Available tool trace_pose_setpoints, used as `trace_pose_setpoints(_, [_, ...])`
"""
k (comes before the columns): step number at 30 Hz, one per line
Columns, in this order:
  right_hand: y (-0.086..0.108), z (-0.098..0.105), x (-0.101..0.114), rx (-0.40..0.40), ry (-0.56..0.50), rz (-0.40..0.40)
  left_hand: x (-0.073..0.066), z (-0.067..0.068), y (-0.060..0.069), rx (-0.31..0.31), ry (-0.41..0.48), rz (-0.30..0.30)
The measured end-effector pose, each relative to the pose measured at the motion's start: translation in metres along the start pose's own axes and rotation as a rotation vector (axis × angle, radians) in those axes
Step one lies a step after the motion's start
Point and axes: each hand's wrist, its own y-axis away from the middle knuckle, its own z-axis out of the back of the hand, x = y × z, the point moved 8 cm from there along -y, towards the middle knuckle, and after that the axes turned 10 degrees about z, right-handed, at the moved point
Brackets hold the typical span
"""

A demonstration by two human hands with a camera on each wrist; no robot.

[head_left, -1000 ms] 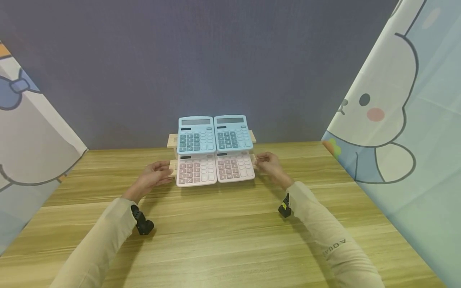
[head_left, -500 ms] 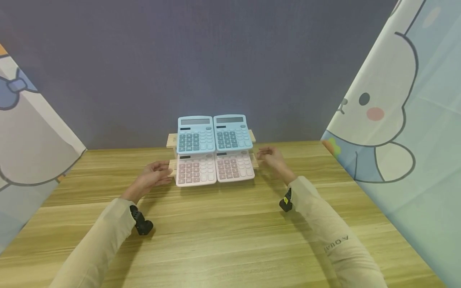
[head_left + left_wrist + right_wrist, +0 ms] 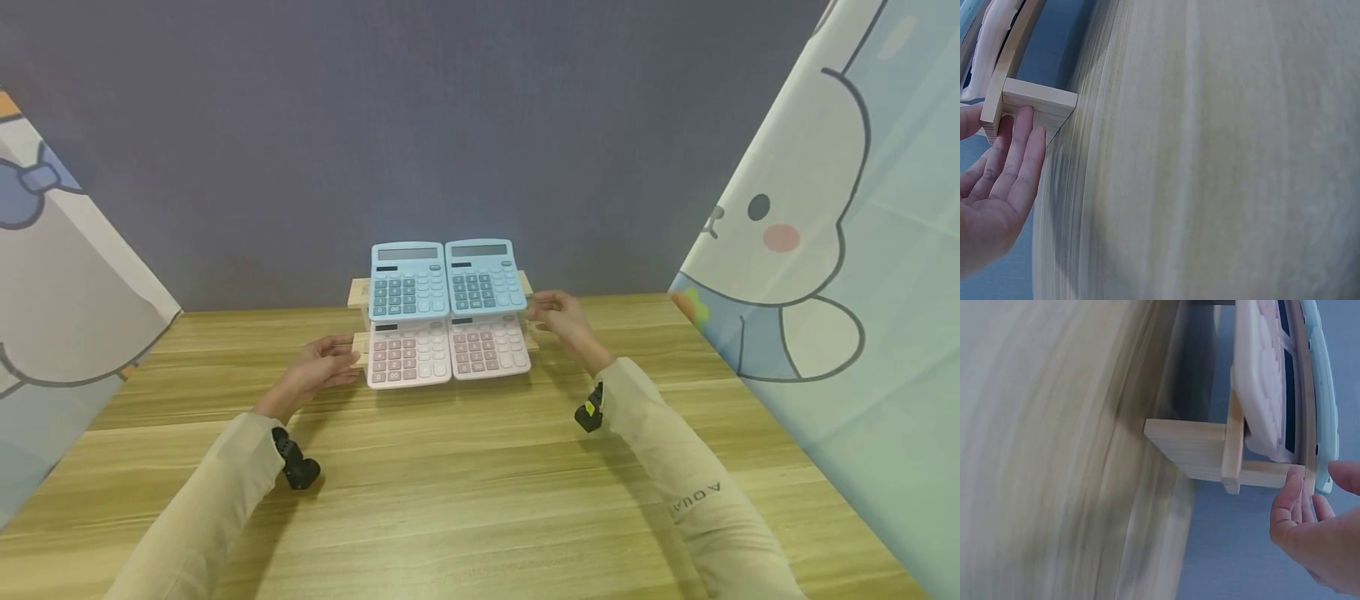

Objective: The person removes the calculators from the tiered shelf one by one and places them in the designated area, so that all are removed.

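A two-tier wooden stand (image 3: 359,292) holds two blue calculators (image 3: 407,283) on its upper tier and two pink calculators (image 3: 489,348) on its lower tier. My left hand (image 3: 318,367) grips the left end of the lower shelf; the left wrist view has the thumb on one side of the shelf (image 3: 997,106) and the fingers underneath. At the right end of the upper shelf (image 3: 1310,425), my right hand (image 3: 562,320) has its thumb beside the blue calculator (image 3: 1325,394) and its curled fingers against the shelf's other side.
The stand is on a wood-grain table (image 3: 465,483), close to a dark grey back panel (image 3: 450,125). Cartoon-printed curtains hang at the left (image 3: 67,275) and right (image 3: 892,275). A small black camera is on each wrist.
My right hand has let go of the lower shelf's right end, drawn slightly outward, then moved up and back to the upper shelf's end. My left hand and the calculators look unmoved.
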Motion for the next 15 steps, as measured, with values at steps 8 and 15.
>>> trace_pose_setpoints(8, [-0.003, -0.008, 0.003, 0.017, -0.042, -0.003, 0.000, -0.001, -0.001, -0.002, -0.006, 0.010])
trace_pose_setpoints(15, [-0.004, -0.015, 0.003, -0.013, -0.079, -0.002, 0.000, -0.001, 0.000, 0.000, -0.004, 0.010])
